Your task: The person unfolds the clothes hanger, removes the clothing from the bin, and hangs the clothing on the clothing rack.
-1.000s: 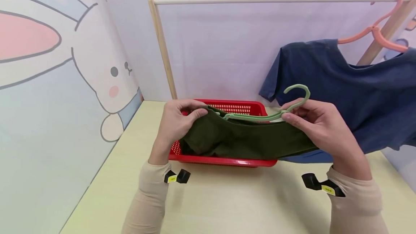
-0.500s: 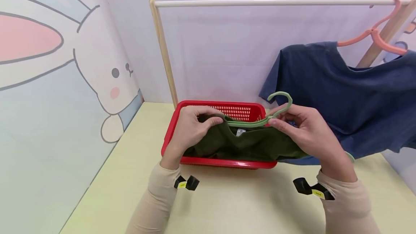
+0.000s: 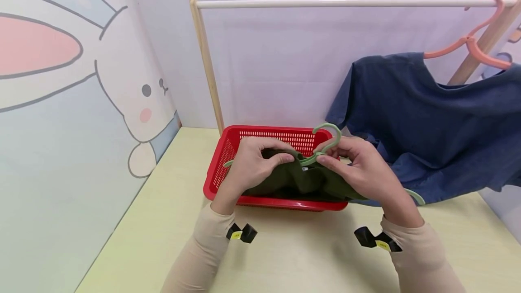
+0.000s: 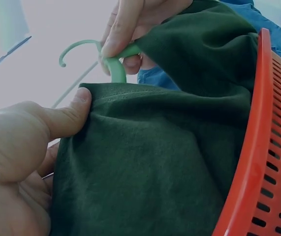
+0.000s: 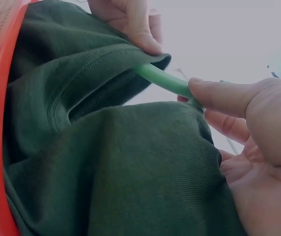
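Observation:
A dark green shirt (image 3: 301, 185) hangs in folds in and over the front of the red basket. My left hand (image 3: 257, 163) pinches its neckline between thumb and fingers, and the thumb (image 4: 71, 115) lies on the cloth in the left wrist view. Through the neck runs a light green hanger (image 3: 337, 135), hook upward. My right hand (image 3: 364, 163) pinches it just below the hook, the thumb (image 5: 219, 96) pressing on the plastic in the right wrist view. Hanger ends show left of my left hand and beside my right forearm; cloth and hands hide much of the rest.
The red basket (image 3: 285, 203) sits on the pale table (image 3: 293, 248). Behind it stands a rack with a white rod (image 3: 325, 2). On the right, a navy T-shirt (image 3: 431, 121) hangs from a coral hanger (image 3: 484, 55). A rabbit mural covers the left wall.
My right hand has moved left with the hanger, and my left hand right with the neckline, so they are closer together. The hanger's left end now shows beyond my left hand.

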A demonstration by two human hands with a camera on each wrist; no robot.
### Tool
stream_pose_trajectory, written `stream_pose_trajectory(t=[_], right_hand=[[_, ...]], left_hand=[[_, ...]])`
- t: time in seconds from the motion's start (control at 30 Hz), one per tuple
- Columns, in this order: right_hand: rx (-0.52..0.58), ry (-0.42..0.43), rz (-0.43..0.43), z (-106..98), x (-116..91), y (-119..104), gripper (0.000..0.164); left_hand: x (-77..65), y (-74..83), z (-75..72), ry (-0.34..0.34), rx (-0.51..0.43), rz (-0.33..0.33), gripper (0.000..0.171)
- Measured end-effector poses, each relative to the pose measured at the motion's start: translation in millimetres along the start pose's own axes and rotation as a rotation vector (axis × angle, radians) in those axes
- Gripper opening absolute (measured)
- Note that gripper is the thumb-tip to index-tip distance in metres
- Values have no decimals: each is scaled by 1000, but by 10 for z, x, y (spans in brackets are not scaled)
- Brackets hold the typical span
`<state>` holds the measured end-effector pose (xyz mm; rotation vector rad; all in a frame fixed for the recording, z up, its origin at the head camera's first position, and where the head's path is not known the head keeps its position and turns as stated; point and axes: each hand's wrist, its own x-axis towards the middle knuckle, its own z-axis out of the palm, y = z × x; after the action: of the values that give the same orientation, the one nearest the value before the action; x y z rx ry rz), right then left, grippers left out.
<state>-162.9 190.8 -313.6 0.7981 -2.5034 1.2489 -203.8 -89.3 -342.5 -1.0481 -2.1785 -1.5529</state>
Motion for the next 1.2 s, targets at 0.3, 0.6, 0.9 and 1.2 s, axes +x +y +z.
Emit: stream_pose_trajectory(t=[0.3, 0.6, 0.9, 1.2], right_hand=[[-55, 32, 14, 24, 3, -29, 13], [-93, 79, 7, 26, -1, -38, 11], [-99, 110, -36, 27, -4, -38, 17], [-120, 99, -66, 8, -14, -80, 25]], left_hand=[[11, 22, 20, -19, 72, -36, 20], [-5, 37, -13, -59, 183, -65, 33], [-16, 45, -42, -102, 352, -95, 33], [-19, 45, -62, -97, 413, -83, 24]])
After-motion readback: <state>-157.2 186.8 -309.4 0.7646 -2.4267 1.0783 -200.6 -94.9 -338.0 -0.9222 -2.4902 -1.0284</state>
